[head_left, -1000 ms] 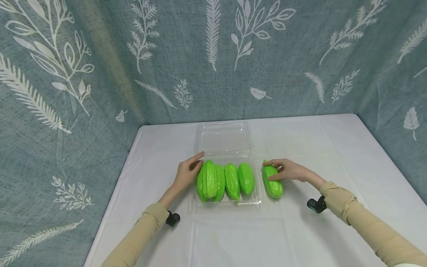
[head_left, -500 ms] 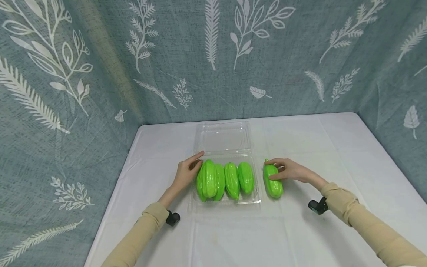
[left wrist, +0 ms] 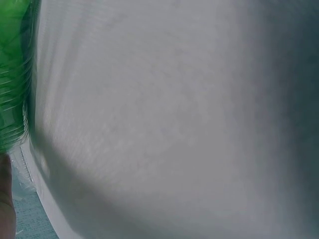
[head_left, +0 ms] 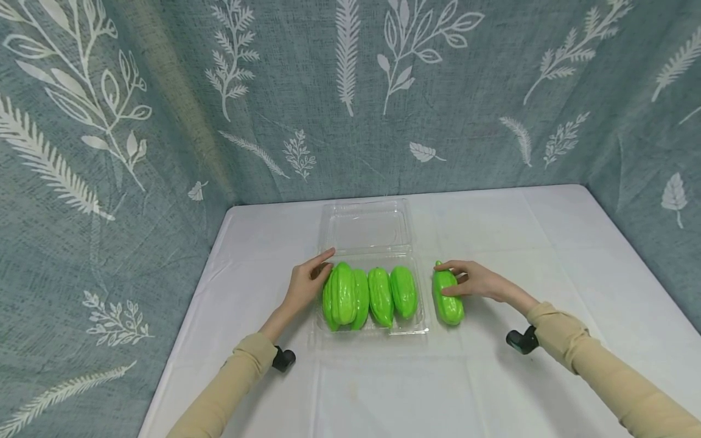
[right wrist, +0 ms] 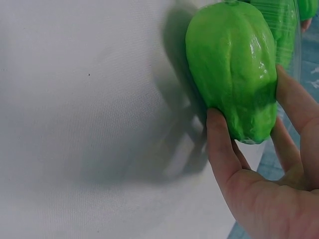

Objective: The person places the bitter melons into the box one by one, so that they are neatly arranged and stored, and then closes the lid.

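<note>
My right hand [head_left: 476,280] pinches a glossy green papaya [head_left: 449,309] between thumb and fingers. The fruit is just right of a clear plastic clamshell box [head_left: 409,332], apart from it. In the right wrist view the fingers sit on either side of the papaya's narrower end [right wrist: 234,74]. Several more green papayas [head_left: 405,292] lie side by side in the box, bunched and piled at its left. My left hand [head_left: 303,286] rests at the box's left side, fingers extended toward its back left corner. A fingertip [left wrist: 5,174] shows beside the box in the left wrist view.
The box's clear lid [head_left: 367,225] lies folded back behind it. A white cloth covers the table [head_left: 394,383]. Blue-green leaf-patterned curtains [head_left: 350,146] stand at the back and both sides. Black wrist cameras [head_left: 523,339] hang under the sleeves.
The right hand and its papaya have shifted very slightly. The left hand and the box stay where they were.
</note>
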`<state>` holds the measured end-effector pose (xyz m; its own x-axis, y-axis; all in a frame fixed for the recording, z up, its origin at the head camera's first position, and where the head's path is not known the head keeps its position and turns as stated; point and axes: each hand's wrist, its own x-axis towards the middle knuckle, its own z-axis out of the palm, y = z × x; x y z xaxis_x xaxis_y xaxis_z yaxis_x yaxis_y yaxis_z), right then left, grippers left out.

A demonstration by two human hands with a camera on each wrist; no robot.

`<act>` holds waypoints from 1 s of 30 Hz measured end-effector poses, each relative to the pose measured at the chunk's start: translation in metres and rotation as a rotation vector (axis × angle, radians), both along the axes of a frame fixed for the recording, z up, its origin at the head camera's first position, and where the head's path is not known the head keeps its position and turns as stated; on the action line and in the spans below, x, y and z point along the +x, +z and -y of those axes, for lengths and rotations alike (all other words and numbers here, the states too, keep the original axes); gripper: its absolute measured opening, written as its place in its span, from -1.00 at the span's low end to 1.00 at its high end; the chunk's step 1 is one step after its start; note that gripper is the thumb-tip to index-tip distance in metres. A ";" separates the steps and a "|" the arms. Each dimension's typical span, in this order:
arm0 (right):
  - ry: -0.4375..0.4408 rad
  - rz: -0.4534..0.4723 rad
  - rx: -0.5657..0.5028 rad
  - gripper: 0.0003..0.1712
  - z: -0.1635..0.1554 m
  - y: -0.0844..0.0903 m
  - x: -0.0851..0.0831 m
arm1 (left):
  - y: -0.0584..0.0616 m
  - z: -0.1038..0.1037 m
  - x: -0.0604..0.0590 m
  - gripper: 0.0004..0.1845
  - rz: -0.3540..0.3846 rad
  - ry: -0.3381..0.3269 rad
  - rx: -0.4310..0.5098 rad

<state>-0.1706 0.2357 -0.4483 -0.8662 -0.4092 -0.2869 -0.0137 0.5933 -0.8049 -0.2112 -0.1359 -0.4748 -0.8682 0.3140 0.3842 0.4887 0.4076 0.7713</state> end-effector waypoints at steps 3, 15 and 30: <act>-0.007 0.003 0.006 -0.28 0.000 0.001 0.000 | -0.009 0.002 -0.006 -0.65 -0.004 0.005 -0.004; -0.027 -0.014 -0.012 -0.27 -0.002 0.000 0.002 | -0.008 0.002 -0.008 -0.64 0.001 0.009 -0.016; -0.117 -0.006 -0.084 -0.21 -0.017 0.008 -0.002 | 0.021 -0.005 0.014 -0.64 0.009 0.005 -0.010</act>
<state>-0.1727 0.2527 -0.4399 -0.9109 -0.3276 -0.2509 0.0471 0.5216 -0.8519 -0.1975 -0.1311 -0.4536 -0.8733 0.3134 0.3729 0.4795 0.4180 0.7716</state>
